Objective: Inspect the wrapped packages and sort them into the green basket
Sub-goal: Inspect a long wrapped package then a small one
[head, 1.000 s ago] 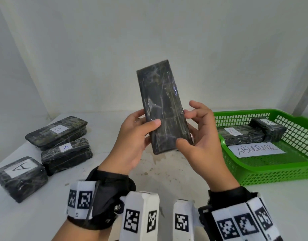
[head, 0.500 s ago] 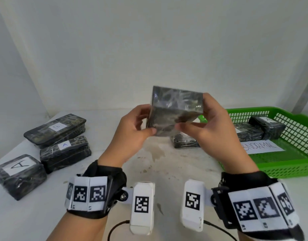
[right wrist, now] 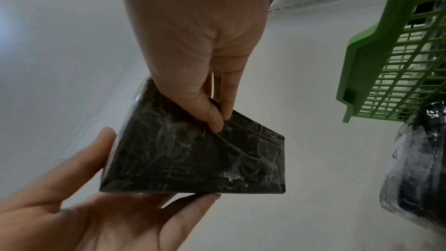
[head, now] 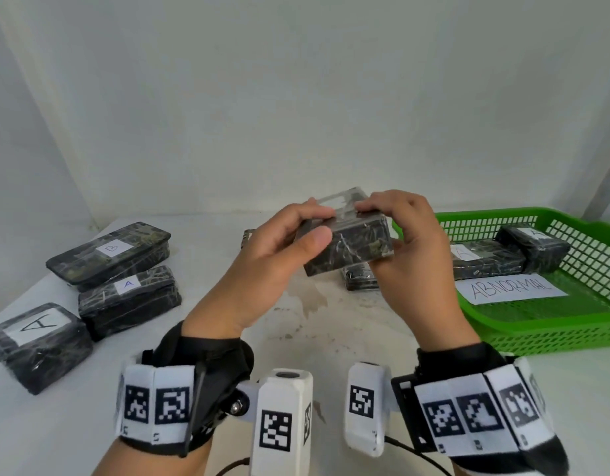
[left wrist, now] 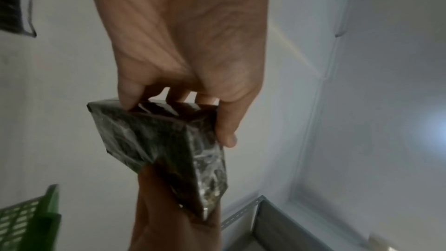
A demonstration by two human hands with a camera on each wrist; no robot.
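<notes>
A black package wrapped in clear film is held in the air above the table's middle, lying almost flat with a white label on its top face. My left hand grips its left end, thumb on the near side and fingers over the top. My right hand grips its right end the same way. The green basket stands at the right and holds two wrapped packages and a sheet reading ABNORMAL.
Three wrapped packages lie at the left: one marked B and two marked A. Another package lies on the table under my hands, beside the basket. White walls close in the back and left.
The package went from upright and raised to tipped over and lowered, label face now up. Both hands came down with it and shifted their grip to its ends.
</notes>
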